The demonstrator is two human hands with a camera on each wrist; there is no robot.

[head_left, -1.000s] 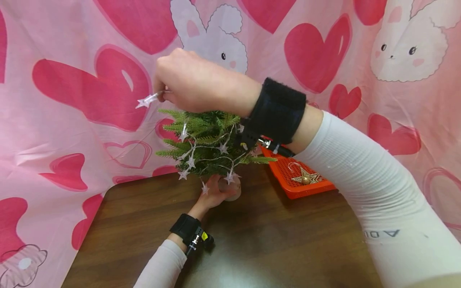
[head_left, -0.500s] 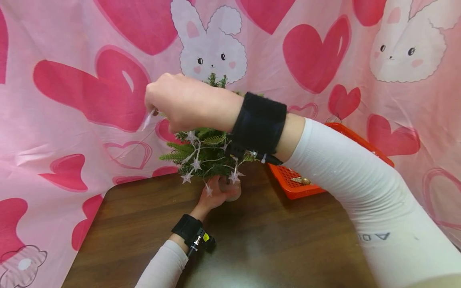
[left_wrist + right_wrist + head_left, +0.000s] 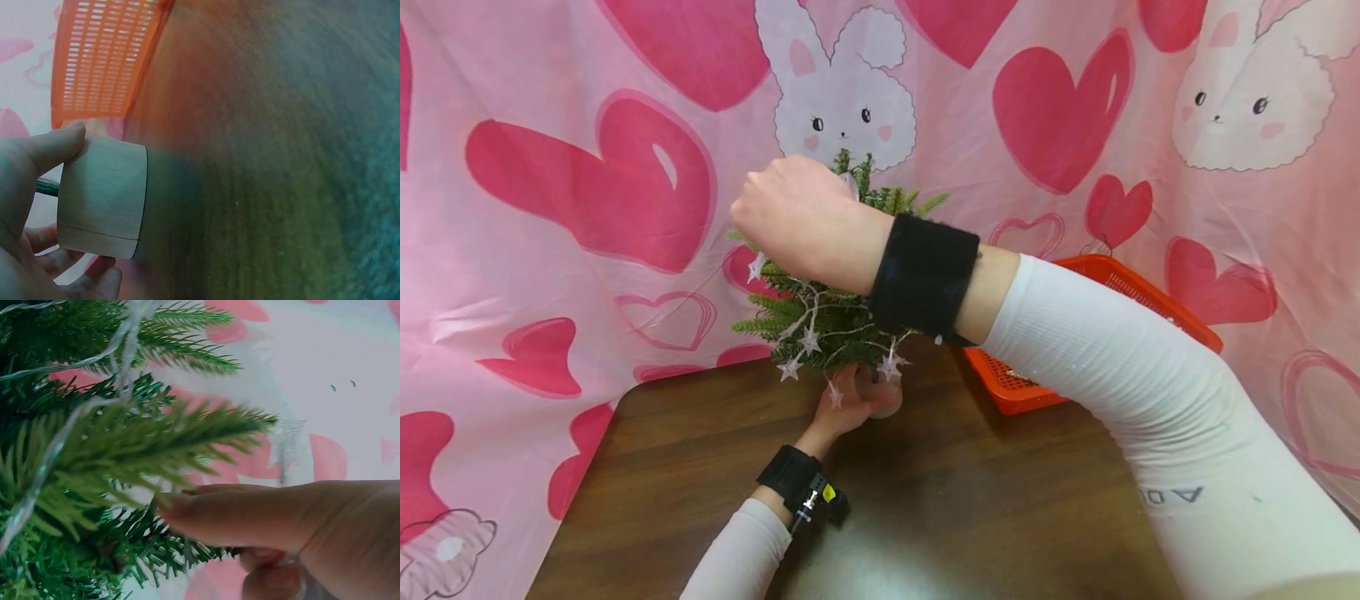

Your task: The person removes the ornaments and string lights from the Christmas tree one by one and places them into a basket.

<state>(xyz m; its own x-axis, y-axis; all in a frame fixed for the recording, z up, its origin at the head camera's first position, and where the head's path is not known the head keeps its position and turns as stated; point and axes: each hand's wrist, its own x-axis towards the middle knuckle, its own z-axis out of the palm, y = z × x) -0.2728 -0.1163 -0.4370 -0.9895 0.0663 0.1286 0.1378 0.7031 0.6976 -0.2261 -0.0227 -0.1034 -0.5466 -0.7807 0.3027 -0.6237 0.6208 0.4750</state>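
Note:
A small artificial Christmas tree (image 3: 775,321) stands on the table with a string of clear star lights (image 3: 809,340) draped over its branches. My left hand (image 3: 842,410) grips its round wooden base (image 3: 103,194), thumb on one side and fingers on the other. At the upper left of the tree, my right hand (image 3: 805,218) is in front of the branches, knuckles up, its fingertips hidden in the head view. In the right wrist view, the thumb (image 3: 237,515) reaches among the needles and the fingers curl around part of the light string. One star dangles below the hand.
An orange plastic basket (image 3: 1011,400) stands right of the tree, partly hidden by the right arm, with a gold ornament barely showing. The brown wooden table (image 3: 970,500) extends in front. Behind hangs a pink curtain (image 3: 940,125) with hearts and rabbits.
My right hand has come down from above the tree and then shifted right, close against the branches. The star it held out at the left is no longer visible there. The left hand stays put.

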